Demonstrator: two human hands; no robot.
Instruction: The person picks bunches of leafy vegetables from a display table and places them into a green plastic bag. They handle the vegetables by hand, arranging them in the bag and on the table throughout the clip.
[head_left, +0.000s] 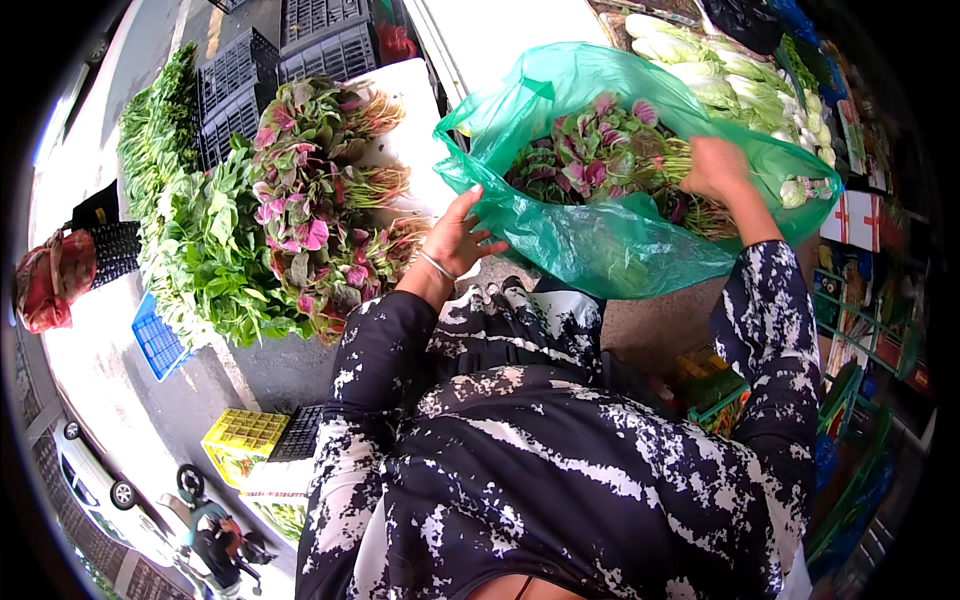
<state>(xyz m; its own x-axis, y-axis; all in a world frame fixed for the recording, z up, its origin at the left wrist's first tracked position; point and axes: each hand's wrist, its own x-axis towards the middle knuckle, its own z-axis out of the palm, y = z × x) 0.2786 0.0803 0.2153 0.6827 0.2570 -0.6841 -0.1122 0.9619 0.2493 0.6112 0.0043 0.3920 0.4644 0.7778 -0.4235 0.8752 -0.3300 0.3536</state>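
A large green plastic bag (645, 255) lies wide open before me with bunches of red amaranth (600, 157) inside. My right hand (716, 169) is closed around the stems of one bunch in the bag. Beside the bag's left edge, my left hand (459, 238) is spread with nothing in it; a bangle circles its wrist. To its left, more red amaranth bunches (307, 217) lie piled on a white surface, their roots pointing towards the bag. Bunches of leafy greens (217, 247) lie beyond them.
Black plastic crates (326, 45) stand at the upper left, and napa cabbages (720, 71) lie at the upper right. A blue crate (159, 337) and a yellow crate (244, 439) are on the left. A person on a motorbike (221, 540) and a white car (105, 487) are at the lower left.
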